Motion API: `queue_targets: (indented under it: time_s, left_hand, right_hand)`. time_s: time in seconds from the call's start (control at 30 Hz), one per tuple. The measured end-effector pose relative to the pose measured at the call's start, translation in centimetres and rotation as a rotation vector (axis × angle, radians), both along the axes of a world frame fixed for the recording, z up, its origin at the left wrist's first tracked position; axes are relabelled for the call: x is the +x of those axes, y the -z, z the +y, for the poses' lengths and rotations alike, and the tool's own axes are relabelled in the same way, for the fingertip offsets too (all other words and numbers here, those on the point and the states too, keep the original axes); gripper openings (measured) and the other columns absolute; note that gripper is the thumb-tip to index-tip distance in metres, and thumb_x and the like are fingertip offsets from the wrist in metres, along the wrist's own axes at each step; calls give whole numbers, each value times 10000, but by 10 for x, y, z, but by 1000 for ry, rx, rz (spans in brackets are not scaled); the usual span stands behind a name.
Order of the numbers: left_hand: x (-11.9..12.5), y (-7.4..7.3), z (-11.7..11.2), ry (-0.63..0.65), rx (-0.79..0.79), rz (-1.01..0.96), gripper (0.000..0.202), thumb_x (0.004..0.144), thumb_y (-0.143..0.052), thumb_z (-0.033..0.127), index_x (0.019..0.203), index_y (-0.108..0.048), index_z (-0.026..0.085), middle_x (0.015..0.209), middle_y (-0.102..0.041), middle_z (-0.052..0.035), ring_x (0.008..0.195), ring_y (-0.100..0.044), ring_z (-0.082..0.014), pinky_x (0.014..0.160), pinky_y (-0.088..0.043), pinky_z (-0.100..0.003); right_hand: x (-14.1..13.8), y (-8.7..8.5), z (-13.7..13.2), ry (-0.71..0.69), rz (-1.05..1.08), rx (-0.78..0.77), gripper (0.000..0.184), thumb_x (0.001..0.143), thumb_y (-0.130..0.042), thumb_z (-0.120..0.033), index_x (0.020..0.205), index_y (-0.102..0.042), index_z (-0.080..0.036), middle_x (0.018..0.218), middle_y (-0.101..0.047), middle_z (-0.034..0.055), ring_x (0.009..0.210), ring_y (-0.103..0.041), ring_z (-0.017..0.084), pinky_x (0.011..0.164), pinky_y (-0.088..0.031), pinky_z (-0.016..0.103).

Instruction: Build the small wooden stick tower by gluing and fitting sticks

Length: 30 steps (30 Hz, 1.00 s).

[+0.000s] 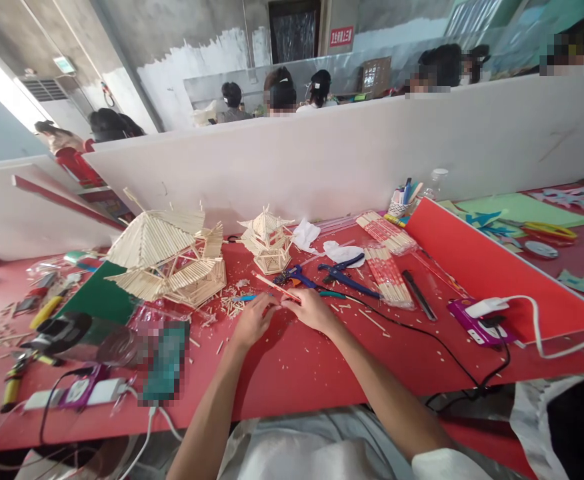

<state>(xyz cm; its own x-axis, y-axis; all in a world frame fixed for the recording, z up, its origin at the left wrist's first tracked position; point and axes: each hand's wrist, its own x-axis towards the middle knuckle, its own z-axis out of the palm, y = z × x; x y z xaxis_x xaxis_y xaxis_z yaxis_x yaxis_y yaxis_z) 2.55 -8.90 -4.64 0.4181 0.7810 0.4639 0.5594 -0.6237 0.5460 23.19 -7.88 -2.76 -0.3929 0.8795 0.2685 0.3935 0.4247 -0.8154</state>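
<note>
Evidently my right grip (314,308) pinches the slim, pale, red-banded stick (275,286) above the red worktop (312,367), right of the pale wooden scraps (232,307); whether my left grip (254,320) also holds it, I cannot tell. I should squeeze lightly, steadying both ends against bending.

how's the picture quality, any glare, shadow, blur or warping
Head view: daylight washes out the upper left edge; a soft shadow darkens the table beside the left forearm; edges lean and stretch, apparently from a wide lens; pixel blocks cover the phone; print on the packs is too soft to read.
</note>
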Motion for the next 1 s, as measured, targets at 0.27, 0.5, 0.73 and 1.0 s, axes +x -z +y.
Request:
queue_targets:
  time_s: [0.27, 0.5, 0.73, 1.0]
  left_hand:
    - [-6, -3, -1, 137, -94, 62, 160, 1011, -418, 227, 974, -572, 207, 936, -662, -57, 883, -622, -189, 817, -496, -317]
    - [-5, -5, -2, 111, -97, 69, 174, 1005, -367, 206, 965, -536, 203, 906, -620, -56, 826, -585, -181, 781, -487, -314]
    - [-12, -9, 2, -36, -70, 32, 257, 1031, -387, 312, 963, -609, 201, 913, -674, -71, 854, -629, -199, 814, -499, -342]
    - [-6, -3, 1, 47, -44, -15, 216, 1012, -482, 319, 1002, -667, 210, 950, -729, -66, 887, -678, -188, 833, -533, -338]
  right_hand:
    - [-1, -4, -1, -61, -4, -48, 151, 916, -597, -209, 854, -728, -164, 843, -766, 66, 759, -681, 202, 698, -435, 263]
    - [2, -1, 3, -88, 140, -131, 136, 895, -607, -225, 827, -716, -179, 836, -766, 37, 775, -691, 189, 773, -477, 268]
    - [5, -2, 5, -8, 155, -151, 167, 888, -643, -317, 857, -729, -177, 840, -767, 50, 806, -702, 209, 768, -495, 277]
    - [1, -4, 1, -21, 159, -140, 157, 884, -646, -308, 887, -732, -176, 861, -771, 49, 824, -704, 211, 785, -491, 286]
